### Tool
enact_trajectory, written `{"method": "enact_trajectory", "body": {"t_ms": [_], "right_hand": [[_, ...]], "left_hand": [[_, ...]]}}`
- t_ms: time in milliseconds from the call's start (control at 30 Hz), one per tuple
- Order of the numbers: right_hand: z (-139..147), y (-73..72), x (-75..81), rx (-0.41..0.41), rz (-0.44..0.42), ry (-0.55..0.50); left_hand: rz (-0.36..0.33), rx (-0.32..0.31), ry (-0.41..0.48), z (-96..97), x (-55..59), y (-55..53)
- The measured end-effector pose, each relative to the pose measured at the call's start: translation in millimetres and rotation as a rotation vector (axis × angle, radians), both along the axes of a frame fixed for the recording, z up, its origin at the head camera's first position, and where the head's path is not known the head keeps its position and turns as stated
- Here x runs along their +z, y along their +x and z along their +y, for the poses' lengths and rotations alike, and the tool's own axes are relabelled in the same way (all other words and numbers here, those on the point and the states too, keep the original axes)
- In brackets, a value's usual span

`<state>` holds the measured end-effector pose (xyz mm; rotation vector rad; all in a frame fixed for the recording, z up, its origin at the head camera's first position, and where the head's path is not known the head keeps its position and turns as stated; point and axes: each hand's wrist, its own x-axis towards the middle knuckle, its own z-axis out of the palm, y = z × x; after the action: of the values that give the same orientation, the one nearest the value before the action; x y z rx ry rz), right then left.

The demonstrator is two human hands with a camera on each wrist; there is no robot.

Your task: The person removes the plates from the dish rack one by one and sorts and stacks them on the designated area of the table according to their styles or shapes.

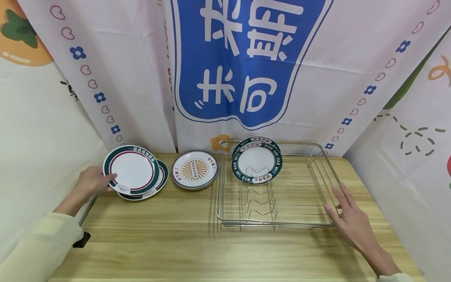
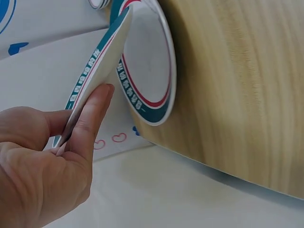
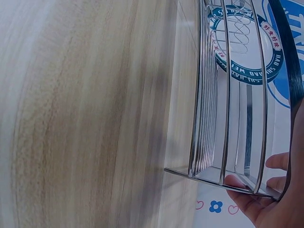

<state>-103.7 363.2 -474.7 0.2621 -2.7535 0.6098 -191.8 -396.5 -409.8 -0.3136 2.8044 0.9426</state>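
Note:
My left hand (image 1: pixel 92 181) pinches a white plate (image 1: pixel 132 170) with a green rim and red ring at its left edge, thumb on top and fingers beneath. In the left wrist view this plate (image 2: pixel 97 66) is tilted, apart from a similar green-rimmed plate (image 2: pixel 147 57) on the table. My right hand (image 1: pixel 354 219) holds the right side of a wire dish rack (image 1: pixel 299 224), its thumb and fingers about the side rail in the right wrist view. Toward the rack's left back, green-rimmed plates (image 1: pixel 257 160) with lettering stand leaning, one behind another.
Between the left plates and the rack lies a small stack of white plates (image 1: pixel 195 170) with an orange sunburst design. The wooden table (image 1: pixel 158 243) meets printed cloth (image 1: pixel 141 78) at the back and sides. A small black object (image 1: pixel 82 239) sits at the left edge.

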Motion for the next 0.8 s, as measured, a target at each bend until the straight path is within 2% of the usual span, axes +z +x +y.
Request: {"method": "enact_trajectory", "body": {"t_ms": [167, 367, 533, 700, 800], "right_hand": [[0, 0.1, 0.4, 0.000, 0.000, 0.000], [-1, 0.4, 0.7, -0.001, -0.003, -0.003], [-1, -0.7, 1.3, 0.003, 0.005, -0.006], [0, -1.4, -0.3, 0.004, 0.002, -0.008], [1, -1.2, -1.4, 0.003, -0.001, -0.008]], "left_hand": [[-0.005, 0.013, 0.075, -3.9, -12.3, -0.1], [-0.066, 0.057, 0.186, -7.0, -20.6, 0.8], [-0.086, 0.061, 0.253, -9.6, -25.7, 0.7], [-0.110, 0.077, 0.267, -11.1, -28.9, -1.6], [-0.116, 0.085, 0.216, -10.5, -30.7, -2.6]]}}
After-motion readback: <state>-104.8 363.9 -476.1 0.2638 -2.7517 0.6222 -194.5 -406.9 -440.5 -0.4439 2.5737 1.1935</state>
